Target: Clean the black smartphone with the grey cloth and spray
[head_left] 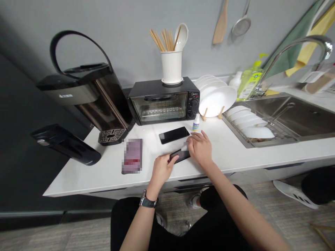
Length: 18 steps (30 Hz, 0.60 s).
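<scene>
1. The left hand is pinching the near-left end of what looks like a dark phone case, thumb on top, above the counter's front edge.
2. The right hand is bunching its fingers around a white wipe and appears to be pressing it onto the case's right end; the fingertips are partly hidden.
3. The smartphone is lying apart from the case, just beyond it, between 11 and 12 o'clock. The wipe seems to be reaching one end of the case; how much of the rest is done or left, I cannot tell.
4. From the case, a small white bottle is standing at 1 o'clock, and a purple, blurred-out item is lying at 9.
5. The white countertop is supporting a toaster oven near 11, a water dispenser at 10, a dark flask at 9 and racked plates at 1.
6. The sink is sitting near 2. Another person's shoe is resting on the floor toward 4.
</scene>
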Each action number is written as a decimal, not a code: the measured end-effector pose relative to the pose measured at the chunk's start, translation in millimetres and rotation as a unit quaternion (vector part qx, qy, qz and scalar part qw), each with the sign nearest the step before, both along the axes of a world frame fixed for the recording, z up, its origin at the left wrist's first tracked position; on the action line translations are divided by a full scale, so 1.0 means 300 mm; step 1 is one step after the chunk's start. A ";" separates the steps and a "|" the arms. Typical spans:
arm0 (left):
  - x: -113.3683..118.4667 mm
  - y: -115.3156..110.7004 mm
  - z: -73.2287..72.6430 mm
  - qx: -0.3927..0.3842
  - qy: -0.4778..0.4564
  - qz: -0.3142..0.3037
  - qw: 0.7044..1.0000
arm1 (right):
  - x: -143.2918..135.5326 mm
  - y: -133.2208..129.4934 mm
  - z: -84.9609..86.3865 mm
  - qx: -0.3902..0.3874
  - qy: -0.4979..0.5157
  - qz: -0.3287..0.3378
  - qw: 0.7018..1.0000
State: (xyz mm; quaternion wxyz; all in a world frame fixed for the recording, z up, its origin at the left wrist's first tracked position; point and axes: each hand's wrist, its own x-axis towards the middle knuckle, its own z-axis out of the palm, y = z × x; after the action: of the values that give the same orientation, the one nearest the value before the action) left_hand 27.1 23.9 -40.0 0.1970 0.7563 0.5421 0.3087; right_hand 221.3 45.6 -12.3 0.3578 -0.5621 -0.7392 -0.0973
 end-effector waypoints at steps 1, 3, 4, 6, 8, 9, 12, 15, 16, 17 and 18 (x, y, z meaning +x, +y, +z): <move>-0.002 -0.002 -0.001 0.003 0.004 -0.005 1.000 | -0.047 -0.021 -0.005 0.010 0.014 0.016 1.000; -0.011 -0.007 -0.002 0.014 0.016 -0.009 1.000 | -0.152 -0.074 -0.017 0.024 0.033 0.071 0.997; -0.016 -0.010 -0.002 0.019 0.023 -0.007 1.000 | -0.191 -0.096 -0.021 0.027 0.029 0.101 0.994; -0.022 -0.015 0.000 0.022 0.030 0.001 0.999 | -0.209 -0.111 -0.025 0.033 0.006 0.139 0.990; -0.020 -0.017 0.007 0.023 0.027 -0.007 0.999 | -0.146 -0.083 -0.022 0.028 -0.017 0.127 0.991; -0.017 -0.017 0.011 0.023 0.018 -0.016 0.999 | -0.097 -0.058 -0.018 0.020 -0.022 0.103 0.994; -0.005 -0.016 0.023 0.022 -0.019 -0.031 0.999 | 0.010 0.003 -0.002 0.000 -0.006 0.014 1.000; -0.006 -0.013 0.019 0.027 -0.016 -0.018 0.999 | -0.047 -0.015 -0.001 0.009 0.015 0.025 1.000; -0.011 -0.012 0.015 0.028 -0.008 -0.014 0.999 | -0.093 -0.035 -0.005 0.012 0.016 0.050 0.999; -0.017 -0.010 0.010 0.030 -0.001 -0.011 0.999 | -0.139 -0.056 -0.009 0.014 0.012 0.077 0.997; -0.023 -0.008 0.005 0.032 0.006 -0.008 0.999 | -0.176 -0.073 -0.013 0.014 0.005 0.102 0.995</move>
State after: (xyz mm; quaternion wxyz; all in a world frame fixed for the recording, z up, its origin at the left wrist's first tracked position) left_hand 20.2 21.6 -38.4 0.1720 0.7684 0.5268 0.3200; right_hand 168.5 23.8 -16.1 0.3774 -0.4789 -0.7897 -0.0681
